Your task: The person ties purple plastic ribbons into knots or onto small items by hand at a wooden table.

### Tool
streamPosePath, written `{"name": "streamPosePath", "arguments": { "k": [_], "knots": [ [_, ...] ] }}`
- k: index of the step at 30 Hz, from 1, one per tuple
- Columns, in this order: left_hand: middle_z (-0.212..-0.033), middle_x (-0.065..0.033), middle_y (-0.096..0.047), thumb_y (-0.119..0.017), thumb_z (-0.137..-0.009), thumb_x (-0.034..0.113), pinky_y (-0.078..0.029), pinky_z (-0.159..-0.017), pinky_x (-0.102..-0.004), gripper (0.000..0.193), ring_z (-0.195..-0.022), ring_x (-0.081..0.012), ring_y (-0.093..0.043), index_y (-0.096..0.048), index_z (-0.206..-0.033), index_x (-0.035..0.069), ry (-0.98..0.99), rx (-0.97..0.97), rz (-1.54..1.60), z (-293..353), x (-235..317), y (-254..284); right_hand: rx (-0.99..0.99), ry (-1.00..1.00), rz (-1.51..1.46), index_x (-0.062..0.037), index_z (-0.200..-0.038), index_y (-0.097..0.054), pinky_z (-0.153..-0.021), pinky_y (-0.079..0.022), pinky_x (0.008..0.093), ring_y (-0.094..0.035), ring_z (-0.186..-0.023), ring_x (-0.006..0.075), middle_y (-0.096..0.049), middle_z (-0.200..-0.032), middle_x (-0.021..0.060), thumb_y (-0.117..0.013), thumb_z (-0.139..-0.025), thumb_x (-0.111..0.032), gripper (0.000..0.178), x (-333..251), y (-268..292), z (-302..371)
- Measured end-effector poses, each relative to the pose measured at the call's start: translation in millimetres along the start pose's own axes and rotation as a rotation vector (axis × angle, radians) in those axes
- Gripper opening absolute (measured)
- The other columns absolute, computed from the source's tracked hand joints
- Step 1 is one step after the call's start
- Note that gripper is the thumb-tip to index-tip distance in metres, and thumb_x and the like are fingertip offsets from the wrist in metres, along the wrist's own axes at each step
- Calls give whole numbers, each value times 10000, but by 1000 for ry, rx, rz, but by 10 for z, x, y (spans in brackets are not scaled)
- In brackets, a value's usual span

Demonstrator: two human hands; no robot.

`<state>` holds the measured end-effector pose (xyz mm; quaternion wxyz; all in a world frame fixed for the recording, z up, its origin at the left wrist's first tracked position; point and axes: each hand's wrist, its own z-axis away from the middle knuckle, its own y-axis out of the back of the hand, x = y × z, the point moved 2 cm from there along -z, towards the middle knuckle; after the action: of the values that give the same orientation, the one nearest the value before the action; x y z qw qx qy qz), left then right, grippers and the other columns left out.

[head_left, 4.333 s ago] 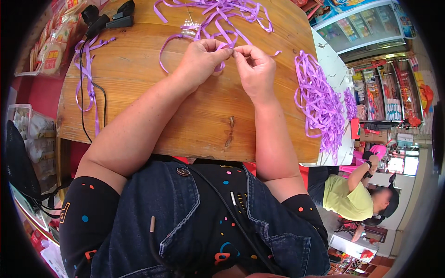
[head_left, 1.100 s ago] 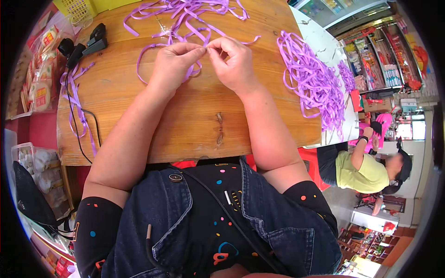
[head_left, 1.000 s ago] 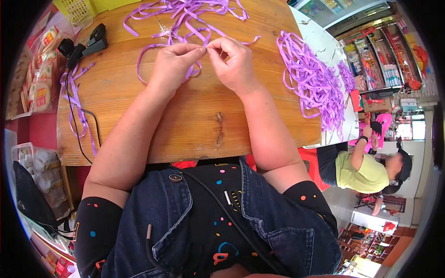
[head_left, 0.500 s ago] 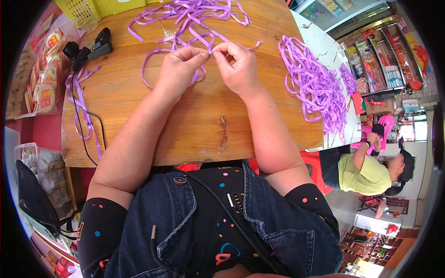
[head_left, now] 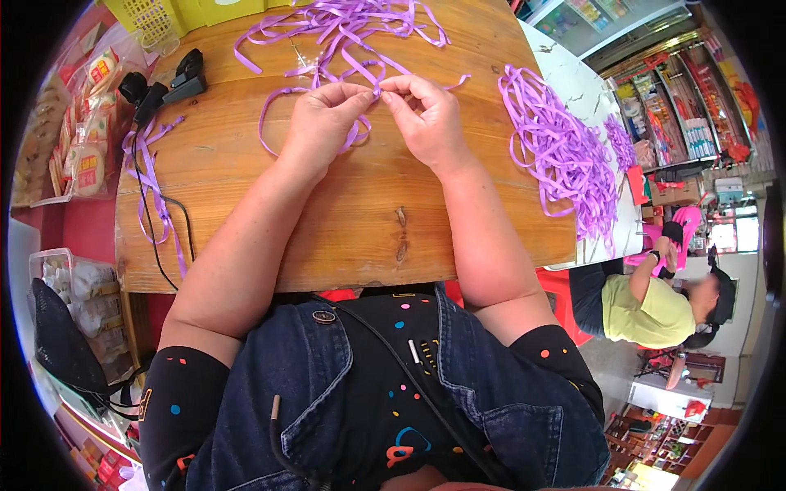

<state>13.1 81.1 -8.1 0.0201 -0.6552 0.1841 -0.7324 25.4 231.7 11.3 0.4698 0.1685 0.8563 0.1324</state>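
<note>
Two hands, one purple ribbon (head_left: 377, 88). Left hand (head_left: 321, 119) and right hand (head_left: 431, 123) each close thumb against forefinger in a narrow pinch on it, tips almost meeting above the wooden counter (head_left: 360, 237). The other fingers look curled in. Cannot tell whether a knot sits between the tips; too small.

Clock readings taken from the pinch. The ribbon's loose loop lies between 8 and 9 o'clock; a tangle of purple ribbon (head_left: 352, 20) lies near 12, strands running close to the work; a large heap of purple ribbon (head_left: 565, 155) lies between 3 and 4, well apart.

Handling, judged: grip close to the working point, ribbon flat rather than twisted. Pull evenly from both sides, gently, so the loop does not drag across the counter. Best to free any strand leading toward 12 first, since a snag there seems the likeliest fault.

Pose: left forearm enters between 7 and 8, right forearm from about 5, making a wedge. Elbows bent, by the near edge; wrists fairly straight, a steady posture for fine finger work.
</note>
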Motion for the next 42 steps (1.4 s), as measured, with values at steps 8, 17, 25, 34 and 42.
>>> {"name": "streamPosePath", "arguments": {
  "k": [8,17,25,34,42],
  "knots": [
    [-770,-10,-618,-631,-830,142,-420,-551,-200,132,-653,-58,-523,-646,-861,14,31,-23,-12,5,-2,-13,-35,0,68,0,-812,-615,-527,-408,203,-508,-601,55,-599,-712,17,-605,-797,-3,18,13,-9,8],
    [-725,-8,-607,-652,-811,143,-410,-517,-207,138,-612,-59,-507,-663,-851,11,-36,41,-126,-21,-20,0,-18,61,139,7,-783,-603,-530,-442,230,-558,-604,100,-606,-696,65,-596,-759,16,27,-47,-8,-8],
    [-715,-2,-603,-642,-815,142,-393,-508,-201,137,-595,-54,-495,-664,-852,12,34,100,-124,-4,31,-2,28,-43,77,-3,-834,-632,-542,-446,221,-565,-625,93,-620,-732,67,-616,-761,13,76,-17,72,-34],
    [-686,17,-581,-607,-828,146,-337,-478,-186,137,-554,-34,-450,-652,-851,19,60,-19,16,-26,-76,46,-73,173,160,-5,-882,-647,-565,-479,235,-606,-680,138,-634,-798,77,-601,-762,36,135,-8,-47,-7],
    [-663,34,-555,-590,-834,136,-303,-460,-171,121,-526,-20,-416,-640,-823,27,36,-35,14,-50,-129,51,-107,220,189,10,-866,-622,-585,-503,270,-616,-679,192,-622,-789,106,-593,-774,12,97,-7,-61,-11]
  ]
}}
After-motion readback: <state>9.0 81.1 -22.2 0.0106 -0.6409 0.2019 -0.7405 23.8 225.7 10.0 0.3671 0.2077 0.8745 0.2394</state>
